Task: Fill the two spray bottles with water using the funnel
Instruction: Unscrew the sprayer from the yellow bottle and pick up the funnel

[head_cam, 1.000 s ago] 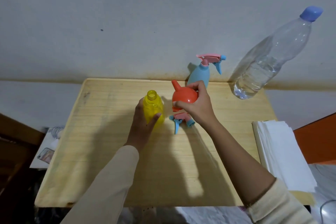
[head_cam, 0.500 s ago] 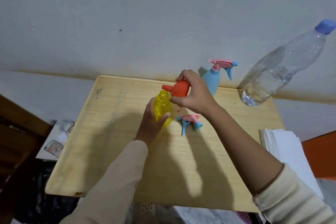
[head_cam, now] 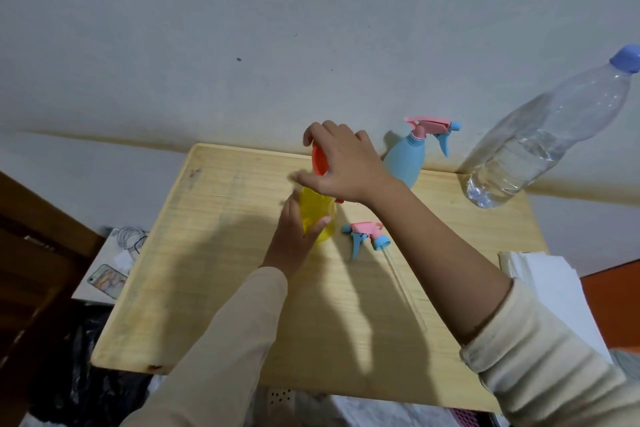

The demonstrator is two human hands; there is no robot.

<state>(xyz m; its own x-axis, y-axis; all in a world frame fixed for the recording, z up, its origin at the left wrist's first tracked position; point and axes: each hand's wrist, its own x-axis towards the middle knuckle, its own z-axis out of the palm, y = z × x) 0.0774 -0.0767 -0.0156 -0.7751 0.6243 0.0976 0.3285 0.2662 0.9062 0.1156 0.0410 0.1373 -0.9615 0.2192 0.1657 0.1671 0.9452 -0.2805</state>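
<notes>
A small yellow spray bottle (head_cam: pixel 317 217) without its head stands on the wooden table (head_cam: pixel 214 281), with my left hand (head_cam: pixel 294 239) wrapped around its body. My right hand (head_cam: pixel 343 166) holds the orange funnel (head_cam: pixel 319 160) right over the bottle's mouth; the neck and the funnel's spout are hidden behind the hand. The bottle's pink-and-blue spray head (head_cam: pixel 367 236) lies on the table just to the right, its dip tube pointing toward me. A light blue spray bottle (head_cam: pixel 407 158) with its head on stands at the back edge. A large clear water bottle (head_cam: pixel 540 146) with a blue cap stands at the back right.
A stack of white paper towels (head_cam: pixel 550 291) lies at the table's right edge. Left of the table, lower down, are a phone (head_cam: pixel 107 281) and a coiled cable (head_cam: pixel 130 239). A grey wall rises directly behind the table.
My right hand has lifted the funnel from the table and swung it left over the yellow bottle's mouth. My left hand has kept its hold on the bottle.
</notes>
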